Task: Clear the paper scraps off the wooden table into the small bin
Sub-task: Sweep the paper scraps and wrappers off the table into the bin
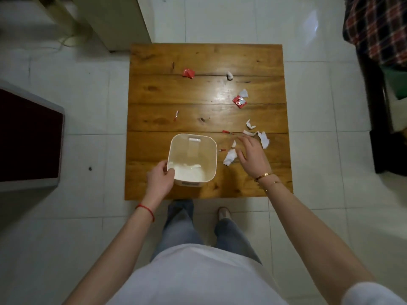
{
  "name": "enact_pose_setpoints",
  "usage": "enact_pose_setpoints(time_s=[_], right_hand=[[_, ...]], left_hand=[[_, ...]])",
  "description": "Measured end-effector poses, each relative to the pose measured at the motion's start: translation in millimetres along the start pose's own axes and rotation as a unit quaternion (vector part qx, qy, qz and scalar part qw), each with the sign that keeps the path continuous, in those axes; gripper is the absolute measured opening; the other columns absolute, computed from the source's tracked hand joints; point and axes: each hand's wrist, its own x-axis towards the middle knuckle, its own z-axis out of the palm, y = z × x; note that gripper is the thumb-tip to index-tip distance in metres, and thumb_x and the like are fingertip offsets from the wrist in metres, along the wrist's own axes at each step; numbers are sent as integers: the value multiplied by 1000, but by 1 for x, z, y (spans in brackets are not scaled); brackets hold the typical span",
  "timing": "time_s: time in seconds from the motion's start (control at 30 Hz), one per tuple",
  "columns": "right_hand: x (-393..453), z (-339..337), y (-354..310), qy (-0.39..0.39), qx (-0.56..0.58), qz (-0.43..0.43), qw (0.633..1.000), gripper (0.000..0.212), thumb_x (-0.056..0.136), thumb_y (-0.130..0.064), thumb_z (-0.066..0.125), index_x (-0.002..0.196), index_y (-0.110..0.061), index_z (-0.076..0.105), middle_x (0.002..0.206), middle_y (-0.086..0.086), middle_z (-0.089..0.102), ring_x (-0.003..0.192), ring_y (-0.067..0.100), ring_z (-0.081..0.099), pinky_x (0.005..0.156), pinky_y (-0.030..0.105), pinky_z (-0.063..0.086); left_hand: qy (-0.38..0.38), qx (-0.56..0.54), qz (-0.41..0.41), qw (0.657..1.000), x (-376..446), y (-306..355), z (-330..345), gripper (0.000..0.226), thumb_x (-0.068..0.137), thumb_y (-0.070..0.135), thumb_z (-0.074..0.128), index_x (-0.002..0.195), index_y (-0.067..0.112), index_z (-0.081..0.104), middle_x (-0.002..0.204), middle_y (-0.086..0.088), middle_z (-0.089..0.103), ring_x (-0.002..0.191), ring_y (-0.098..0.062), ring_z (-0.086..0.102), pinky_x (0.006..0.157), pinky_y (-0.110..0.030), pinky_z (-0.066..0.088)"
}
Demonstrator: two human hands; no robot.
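Note:
A small white bin [210, 150] stands on the near part of the wooden table [167, 89]. My left hand [159, 179] grips its near left rim. My right hand [251, 154] hovers open, fingers spread, just right of the bin over white paper scraps [230, 156]. More white scraps [263, 139] lie beyond its fingertips. A red and white wrapper [240, 99] lies further back on the right. A red scrap [188, 73] and a small white ball [230, 75] lie near the far side. Thin red slivers [176, 115] lie mid table.
The table stands on white floor tiles [92, 119]. A dark red mat [28, 137] lies to the left, a cabinet [114, 20] at the back left, and a plaid cloth on dark furniture [376, 29] at the right. My legs are at the table's near edge.

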Motion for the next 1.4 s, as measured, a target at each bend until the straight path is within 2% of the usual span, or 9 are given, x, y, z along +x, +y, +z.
enact_pose_setpoints(time_s=[0.13, 0.3, 0.4, 0.5, 0.67, 0.77, 0.87, 1.2, 1.4], right_hand=[[-20, 11, 38, -50, -18, -25, 998, 45, 94, -18, 49, 137, -7, 42, 140, 14, 45, 130, 29, 40, 110, 39, 34], [-31, 30, 72, -106, -26, -46, 993, 51, 96, -26, 46, 143, -11, 34, 151, 11, 33, 137, 27, 33, 114, 40, 30], [-29, 41, 86, -128, -32, -54, 990, 56, 95, -25, 47, 146, -11, 28, 154, 11, 27, 141, 28, 26, 116, 41, 25], [-26, 55, 96, -148, -43, -60, 986, 58, 96, -27, 45, 148, -11, 24, 157, 11, 22, 143, 29, 20, 117, 45, 21], [-20, 81, 103, -151, -55, -76, 984, 57, 96, -27, 43, 147, -11, 24, 157, 12, 18, 145, 30, 16, 119, 43, 15], [-16, 99, 105, -153, -55, -89, 983, 56, 97, -26, 42, 147, -10, 23, 158, 13, 16, 146, 30, 13, 119, 43, 16], [-11, 118, 107, -155, -64, -97, 981, 58, 97, -26, 41, 148, -11, 20, 159, 12, 12, 147, 28, 10, 120, 43, 13], [-39, 158, 110, -154, -95, -184, 966, 54, 96, -30, 43, 145, -12, 29, 157, 11, 20, 146, 28, 14, 119, 38, 6], [-101, 171, 112, -234, -119, -308, 914, 55, 96, -37, 37, 146, -15, 29, 156, 10, 25, 146, 24, 15, 120, 38, 4]], left_hand=[[12, -2, -28, 1000, -45, -25, 62, 36, 93, 14, 46, 127, 8, 55, 119, -13, 64, 94, -21, 57, 77, -32, 46], [9, -14, -68, 998, -83, -55, 124, 31, 90, 11, 48, 117, 5, 60, 110, -18, 66, 95, -31, 60, 80, -32, 46], [-2, -33, -75, 997, -97, -69, 151, 34, 89, 12, 47, 120, 9, 60, 107, -12, 67, 89, -24, 60, 78, -32, 49], [-19, -33, -86, 996, -102, -86, 172, 37, 89, 13, 47, 124, 9, 58, 106, -12, 68, 93, -29, 63, 80, -37, 52], [-47, -21, -121, 991, -95, -111, 204, 39, 88, 9, 46, 125, 7, 57, 108, -14, 68, 91, -27, 61, 76, -30, 48], [-51, -16, -137, 989, -88, -124, 223, 37, 87, 8, 46, 122, 5, 59, 109, -16, 68, 96, -33, 62, 79, -34, 48], [-44, -25, -154, 987, -80, -139, 240, 33, 86, 7, 47, 115, 5, 61, 106, -19, 68, 97, -37, 62, 72, -29, 43], [-12, -76, -205, 976, -59, -174, 269, 35, 87, 7, 46, 118, 4, 60, 112, -16, 67, 99, -31, 60, 75, -26, 40], [-4, -91, -206, 974, -44, -178, 269, 34, 87, 9, 48, 119, 5, 60, 114, -16, 67, 103, -34, 61, 79, -28, 43]])
